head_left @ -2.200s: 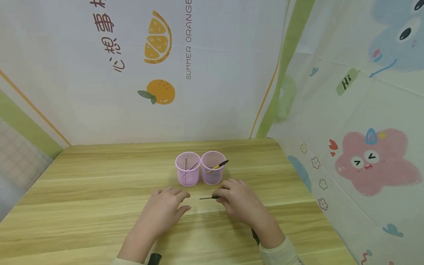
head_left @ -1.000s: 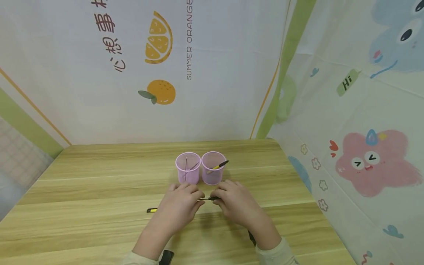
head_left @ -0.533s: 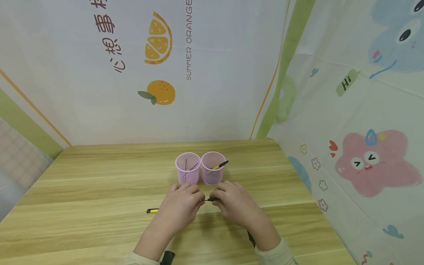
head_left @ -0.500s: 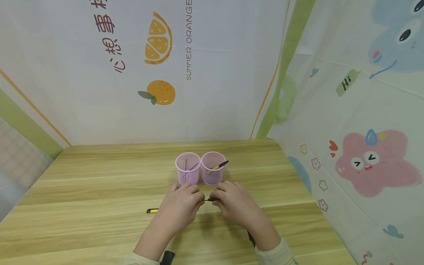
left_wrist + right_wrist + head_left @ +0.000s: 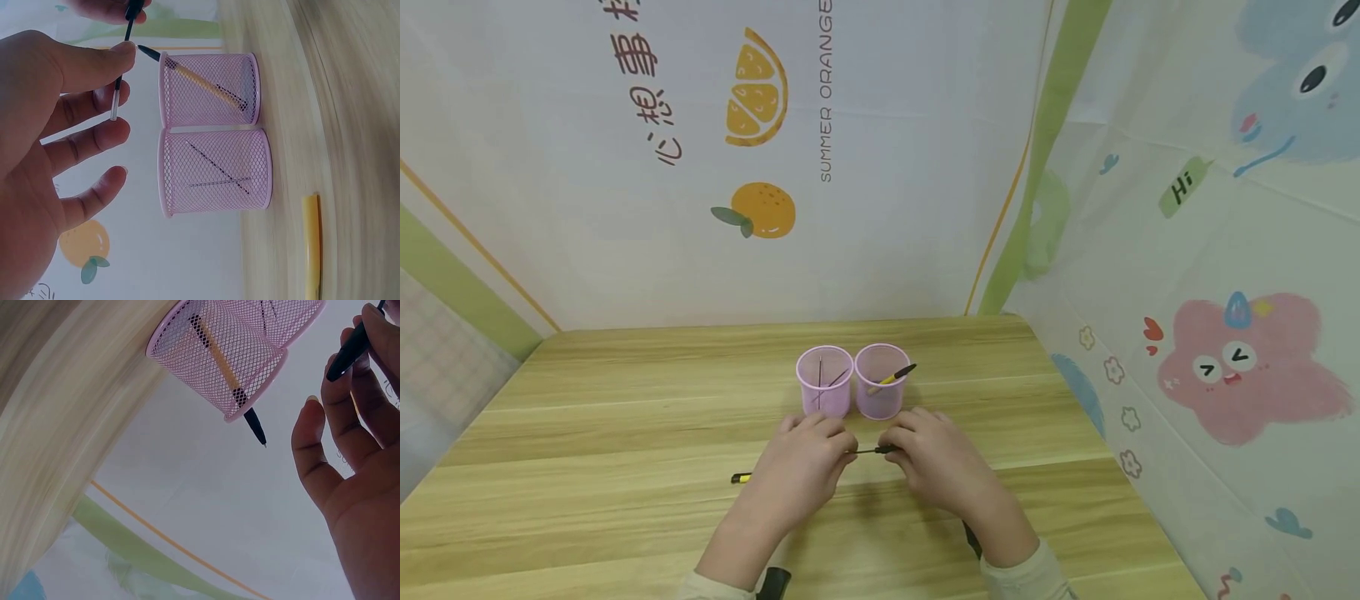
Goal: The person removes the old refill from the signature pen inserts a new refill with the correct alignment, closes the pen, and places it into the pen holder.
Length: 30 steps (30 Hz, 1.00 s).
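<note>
My right hand pinches the black front section of a pen between thumb and fingers. Out of that section runs a thin dark pen refill with a clear end. My left hand pinches the refill between thumb and forefinger, its other fingers spread loosely. Both hands hover over the table, just in front of two pink mesh pen cups. A yellow pen barrel lies on the table left of my left hand; in the head view the forearm hides most of it, leaving its black end.
Side by side stand the left mesh cup, with thin dark sticks inside, and the right mesh cup, with a yellow pen leaning tip up. A printed cloth hangs behind the wooden table.
My left hand came right and took hold of the refill, uncovering the yellow barrel's end. Over the last half second the hands drew slightly apart, showing more refill between them.
</note>
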{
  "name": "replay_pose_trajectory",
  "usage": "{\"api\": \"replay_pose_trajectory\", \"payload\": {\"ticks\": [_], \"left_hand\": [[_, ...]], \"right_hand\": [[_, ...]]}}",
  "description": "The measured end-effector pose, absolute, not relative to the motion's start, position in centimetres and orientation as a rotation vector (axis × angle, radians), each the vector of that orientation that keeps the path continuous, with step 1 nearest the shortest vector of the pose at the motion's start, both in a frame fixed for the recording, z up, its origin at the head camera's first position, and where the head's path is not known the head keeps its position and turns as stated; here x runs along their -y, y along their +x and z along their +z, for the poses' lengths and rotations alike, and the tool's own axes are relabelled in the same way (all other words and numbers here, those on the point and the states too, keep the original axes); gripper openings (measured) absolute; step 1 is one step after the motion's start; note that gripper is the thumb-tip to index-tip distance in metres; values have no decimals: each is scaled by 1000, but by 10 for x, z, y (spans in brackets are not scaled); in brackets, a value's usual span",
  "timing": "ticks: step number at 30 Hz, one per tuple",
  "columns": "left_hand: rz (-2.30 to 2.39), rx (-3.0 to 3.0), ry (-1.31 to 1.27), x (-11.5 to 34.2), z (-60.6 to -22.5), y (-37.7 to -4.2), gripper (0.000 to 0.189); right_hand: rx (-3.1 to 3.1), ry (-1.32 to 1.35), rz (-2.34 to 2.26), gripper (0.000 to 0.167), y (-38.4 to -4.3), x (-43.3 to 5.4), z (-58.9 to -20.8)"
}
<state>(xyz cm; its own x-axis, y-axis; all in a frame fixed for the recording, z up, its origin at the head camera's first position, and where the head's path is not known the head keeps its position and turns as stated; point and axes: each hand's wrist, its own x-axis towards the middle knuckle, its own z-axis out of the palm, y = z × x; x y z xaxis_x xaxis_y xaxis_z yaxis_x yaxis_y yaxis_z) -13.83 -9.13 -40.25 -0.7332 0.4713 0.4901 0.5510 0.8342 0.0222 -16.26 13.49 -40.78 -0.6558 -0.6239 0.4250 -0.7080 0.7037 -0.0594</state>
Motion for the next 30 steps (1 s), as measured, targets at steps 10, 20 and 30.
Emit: {"api": "replay_pose_trajectory", "payload": {"ticks": [10,20,30], "left_hand": [[-226,2500,-754,95,-402,-138,10],[-251,2521,-736,99,-403,-138,9],[-261,2515,-728,102,-403,-138,9]], "right_hand": [[2538,1018,333,10,-163,-138,-407],[2517,1013,356,11,-164,-141,-406],[2515,1021,357,11,-164,-143,-404]]}}
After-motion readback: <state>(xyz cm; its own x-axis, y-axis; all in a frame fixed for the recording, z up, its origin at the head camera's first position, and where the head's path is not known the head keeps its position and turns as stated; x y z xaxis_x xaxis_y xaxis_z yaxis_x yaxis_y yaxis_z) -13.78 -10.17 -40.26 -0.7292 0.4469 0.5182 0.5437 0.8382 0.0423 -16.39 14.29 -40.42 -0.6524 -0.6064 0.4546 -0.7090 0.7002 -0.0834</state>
